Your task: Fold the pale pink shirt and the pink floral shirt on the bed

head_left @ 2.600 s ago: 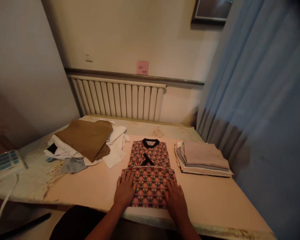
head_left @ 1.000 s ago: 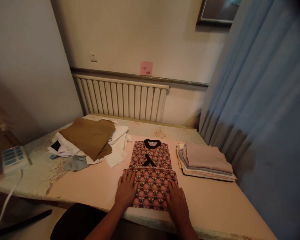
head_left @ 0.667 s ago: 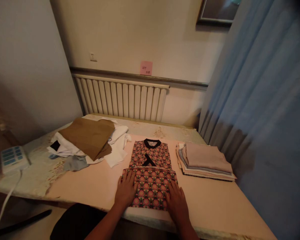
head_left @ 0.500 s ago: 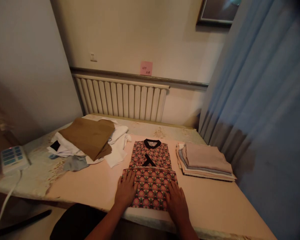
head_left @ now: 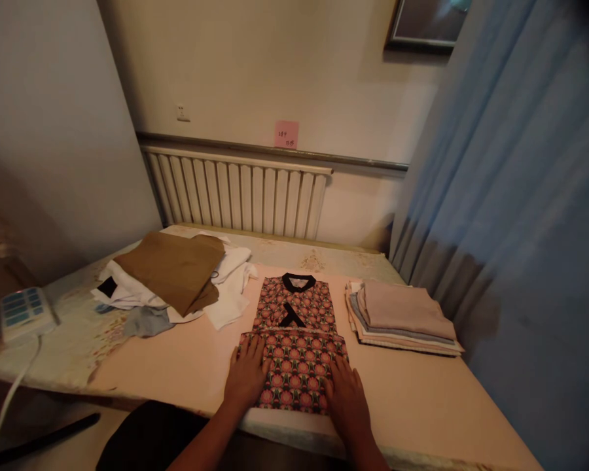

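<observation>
A patterned shirt in pink, green and black lies partly folded on the table in front of me. Its lower part is turned up over itself, while the black collar and two crossing black strips show above the fold. My left hand rests flat on the left edge of the folded part, fingers stretched out. On the right edge lies my right hand, also flat with its fingers extended. Neither hand grasps the fabric.
A stack of folded clothes sits to the right, beside a blue curtain. Loose clothes, a brown garment on top, are heaped at the left. A white power strip stands at the table's left end. Behind is a radiator.
</observation>
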